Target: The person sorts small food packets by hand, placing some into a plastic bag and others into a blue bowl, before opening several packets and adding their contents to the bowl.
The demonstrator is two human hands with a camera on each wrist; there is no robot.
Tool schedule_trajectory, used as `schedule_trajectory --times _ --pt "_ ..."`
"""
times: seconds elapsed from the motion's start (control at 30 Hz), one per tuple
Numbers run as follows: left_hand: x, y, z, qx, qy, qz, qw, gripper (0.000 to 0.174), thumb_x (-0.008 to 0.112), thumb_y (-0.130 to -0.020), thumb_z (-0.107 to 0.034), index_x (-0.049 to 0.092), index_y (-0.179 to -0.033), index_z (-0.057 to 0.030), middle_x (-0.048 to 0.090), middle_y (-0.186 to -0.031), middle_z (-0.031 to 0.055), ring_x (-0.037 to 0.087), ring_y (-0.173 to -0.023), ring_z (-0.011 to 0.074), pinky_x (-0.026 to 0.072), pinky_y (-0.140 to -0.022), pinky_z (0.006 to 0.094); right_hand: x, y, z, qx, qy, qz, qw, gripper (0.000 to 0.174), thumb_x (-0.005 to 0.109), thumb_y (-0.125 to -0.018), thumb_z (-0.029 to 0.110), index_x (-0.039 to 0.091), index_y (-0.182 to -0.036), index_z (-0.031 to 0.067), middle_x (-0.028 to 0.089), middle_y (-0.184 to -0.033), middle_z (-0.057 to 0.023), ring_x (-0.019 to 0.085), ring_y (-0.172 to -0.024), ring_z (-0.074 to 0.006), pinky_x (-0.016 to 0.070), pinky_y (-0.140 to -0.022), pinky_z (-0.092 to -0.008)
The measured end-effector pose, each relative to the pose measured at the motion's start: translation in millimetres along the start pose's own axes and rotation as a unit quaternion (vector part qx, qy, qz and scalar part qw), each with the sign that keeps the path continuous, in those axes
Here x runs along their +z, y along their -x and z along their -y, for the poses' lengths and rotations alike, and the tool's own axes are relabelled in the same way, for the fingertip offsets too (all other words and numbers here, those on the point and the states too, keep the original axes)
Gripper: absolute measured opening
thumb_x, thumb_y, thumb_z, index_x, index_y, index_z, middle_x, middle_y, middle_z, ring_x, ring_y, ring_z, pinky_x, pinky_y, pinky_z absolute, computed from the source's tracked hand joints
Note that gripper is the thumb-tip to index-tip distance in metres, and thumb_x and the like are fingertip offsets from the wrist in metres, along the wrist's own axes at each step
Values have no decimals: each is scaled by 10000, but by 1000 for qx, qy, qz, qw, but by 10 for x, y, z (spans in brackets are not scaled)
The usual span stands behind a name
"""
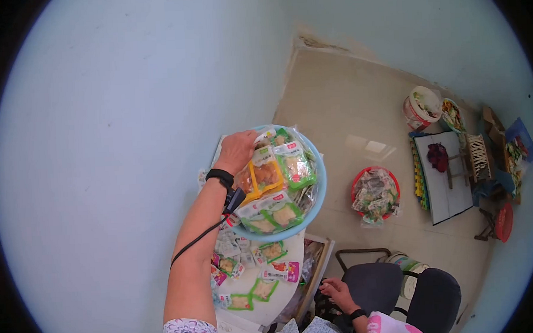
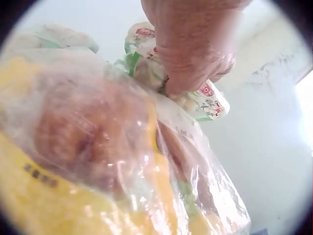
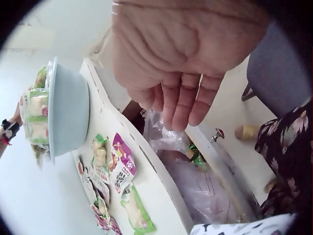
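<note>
My left hand [image 1: 237,151] is at the far left rim of a light blue basin [image 1: 321,191] heaped with packaged snacks. Its fingers curl down and grip a green-and-white snack packet [image 2: 211,104], whose two ends show on either side of the hand. Close beside it in the basin lies a yellow-edged snack bag [image 1: 267,173] with brown food behind clear film. Green-edged packets [image 1: 295,164] lie around that bag. Away from the basin, my right hand [image 3: 181,63] hangs over an open drawer [image 3: 230,171], fingers loosely bent, with nothing in it.
Several small snack packets [image 3: 122,164] lie on the white tabletop [image 3: 161,196] below the basin. Clear plastic bags [image 3: 195,188] fill the drawer. A dark chair [image 1: 373,284] stands to the right. On the floor sits a red basin [image 1: 396,187] of wrappers.
</note>
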State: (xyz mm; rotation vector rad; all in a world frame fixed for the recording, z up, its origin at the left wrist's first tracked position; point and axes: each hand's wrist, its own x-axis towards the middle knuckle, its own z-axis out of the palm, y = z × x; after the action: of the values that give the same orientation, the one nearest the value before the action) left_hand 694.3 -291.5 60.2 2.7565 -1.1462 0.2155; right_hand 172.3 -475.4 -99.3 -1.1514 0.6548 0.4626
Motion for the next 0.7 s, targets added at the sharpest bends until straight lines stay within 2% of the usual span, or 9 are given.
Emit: schedule_trajectory --times 0.1,0.17,0.2,0.3,0.4,0.6,0.63,0.7 --pt "100 -129 64 8 -23 34 999 131 587 -857 -116 637 -978 -114 675 -930 80 665 -836 332 532 -676 450 6 -53 -170 1 12 17 1000 241 589 -991 173 595 -1156 -2 695 -994 -99 663 -889 -154 537 -811 -298" --pt "174 -123 31 9 -39 -13 999 84 589 -831 -97 633 -902 -110 663 -870 88 669 -804 319 534 -660 435 22 -61 -231 6 36 16 999 207 590 -984 158 607 -1109 -6 685 -944 -71 660 -865 -147 536 -780 -296" --pt "211 -164 12 11 -47 -38 998 64 590 -819 -87 631 -864 -109 658 -840 92 670 -788 313 535 -652 428 11 -91 -277 -4 55 25 998 205 589 -983 143 603 -1120 -8 688 -961 -81 662 -870 -148 538 -785 -293" --pt "380 -232 -42 -2 -106 -19 994 92 573 -817 -67 638 -863 -115 655 -818 86 671 -775 313 536 -651 437 -31 -88 -355 -13 92 32 995 201 587 -978 109 596 -1138 -12 695 -989 -100 666 -879 -151 544 -793 -287" --pt "467 -289 122 3 -71 -48 996 63 584 -821 -94 633 -857 -111 654 -821 95 666 -773 323 536 -648 440 -42 -86 -314 -2 90 18 996 190 592 -971 98 598 -1125 -12 696 -971 -98 668 -875 -152 547 -786 -286" --pt "431 -200 257 -52 22 -56 997 68 619 -829 -162 613 -860 -101 656 -855 108 648 -800 362 528 -665 460 -119 -53 -552 15 92 5 996 205 627 -949 91 604 -1130 -3 695 -957 -90 668 -879 -149 547 -790 -289" --pt "397 -196 243 -68 32 -22 997 94 637 -818 -143 607 -897 -101 657 -880 110 645 -838 367 523 -697 471 -130 -62 -597 19 118 11 993 213 636 -943 88 605 -1134 -3 694 -961 -88 667 -881 -149 546 -793 -289" --pt "302 -197 268 -32 61 18 997 150 659 -797 -124 599 -930 -93 656 -902 122 641 -865 369 518 -721 474 -154 -57 -629 14 164 20 986 231 655 -931 86 607 -1139 0 693 -963 -83 667 -879 -147 545 -793 -290"
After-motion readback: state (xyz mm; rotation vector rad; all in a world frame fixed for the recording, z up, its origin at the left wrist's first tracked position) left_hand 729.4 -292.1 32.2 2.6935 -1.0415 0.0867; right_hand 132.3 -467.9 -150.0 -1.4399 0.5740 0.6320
